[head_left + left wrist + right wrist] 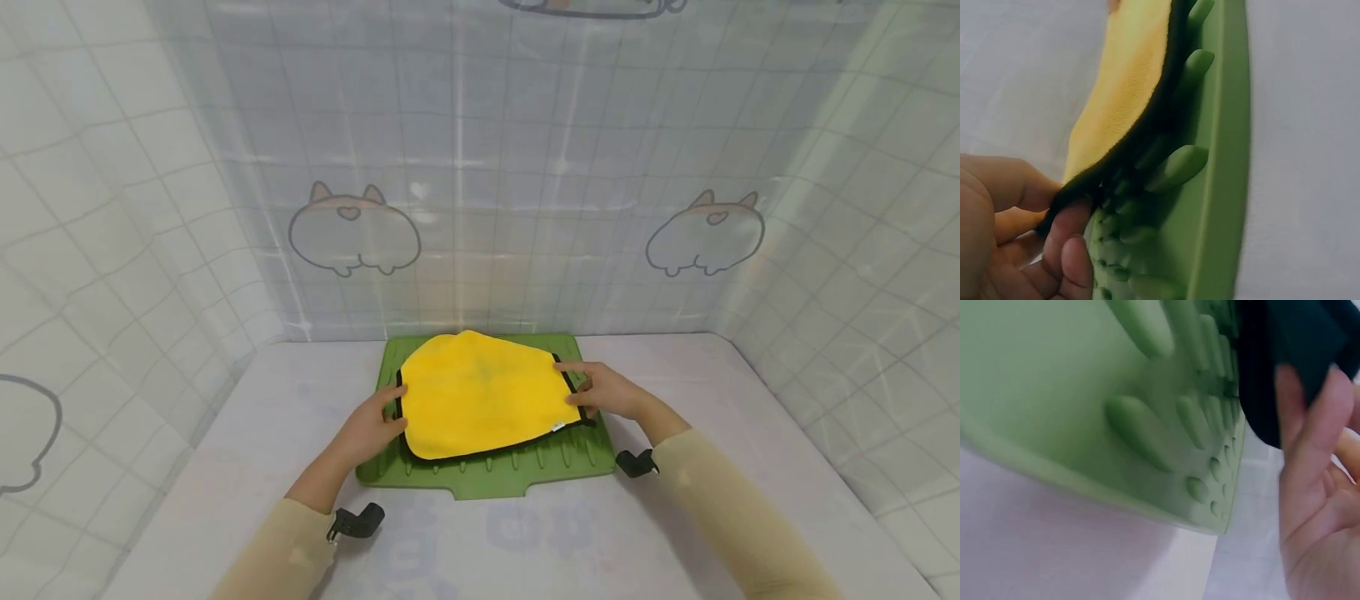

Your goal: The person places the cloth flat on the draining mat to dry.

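ok so I've got the left hand (366,431) and right hand (611,390) pinched nearly closed on opposite edges of the yellow cloth (480,396) over the green mat (491,483), probably so it spreads without bunching.

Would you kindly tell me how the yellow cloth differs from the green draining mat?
The yellow cloth has dark edging; the green draining mat has raised ridges. The cloth is held by the left hand and right hand, while the mat rests on the table. Both look wider than deep in the head view.
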`<state>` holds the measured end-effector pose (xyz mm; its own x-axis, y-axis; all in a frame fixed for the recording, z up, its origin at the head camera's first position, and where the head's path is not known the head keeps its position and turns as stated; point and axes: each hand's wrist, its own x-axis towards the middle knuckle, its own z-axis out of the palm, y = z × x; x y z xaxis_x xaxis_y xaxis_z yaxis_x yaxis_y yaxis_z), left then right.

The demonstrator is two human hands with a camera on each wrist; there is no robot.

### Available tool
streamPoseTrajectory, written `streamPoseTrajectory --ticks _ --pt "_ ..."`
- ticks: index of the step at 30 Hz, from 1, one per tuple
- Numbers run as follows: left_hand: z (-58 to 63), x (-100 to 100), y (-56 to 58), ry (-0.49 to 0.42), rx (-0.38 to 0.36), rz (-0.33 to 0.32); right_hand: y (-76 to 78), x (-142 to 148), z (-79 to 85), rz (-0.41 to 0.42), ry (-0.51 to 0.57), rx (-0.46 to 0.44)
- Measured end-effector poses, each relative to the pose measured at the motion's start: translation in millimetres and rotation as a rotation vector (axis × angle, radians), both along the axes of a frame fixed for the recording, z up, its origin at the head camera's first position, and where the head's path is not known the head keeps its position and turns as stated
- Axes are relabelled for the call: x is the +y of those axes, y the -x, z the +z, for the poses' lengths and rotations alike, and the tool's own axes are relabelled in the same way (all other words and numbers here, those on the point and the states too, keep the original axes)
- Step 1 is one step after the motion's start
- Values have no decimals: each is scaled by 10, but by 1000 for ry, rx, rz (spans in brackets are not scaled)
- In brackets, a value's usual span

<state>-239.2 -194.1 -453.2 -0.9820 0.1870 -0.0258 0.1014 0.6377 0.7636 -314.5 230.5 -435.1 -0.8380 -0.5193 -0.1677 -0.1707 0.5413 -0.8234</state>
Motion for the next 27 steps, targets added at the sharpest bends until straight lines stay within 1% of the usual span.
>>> streamPoseTrajectory --ticks 3,5,8,13,17,19,23,27 --pt "1 2 12 15 -17 -27 -25 10 -35 47 -27 -32" --pt "7 5 8 31 -17 -41 -25 15 -49 69 -44 -49" --pt "5 7 -22 41 -27 -43 -5 16 -59 87 -73 -41" --pt "-3 35 -117 50 -45 -42 21 -7 -55 73 -103 -1" --pt "2 68 -174 63 -55 -53 17 -32 -55 55 -88 -15" --pt "-10 73 -181 75 -67 -51 19 -41 -68 50 -81 -18" --pt "-28 68 -171 114 -91 -36 19 -56 -91 27 -118 -11" --pt "-20 63 -151 150 -59 -31 -12 -52 -93 -9 -145 9"
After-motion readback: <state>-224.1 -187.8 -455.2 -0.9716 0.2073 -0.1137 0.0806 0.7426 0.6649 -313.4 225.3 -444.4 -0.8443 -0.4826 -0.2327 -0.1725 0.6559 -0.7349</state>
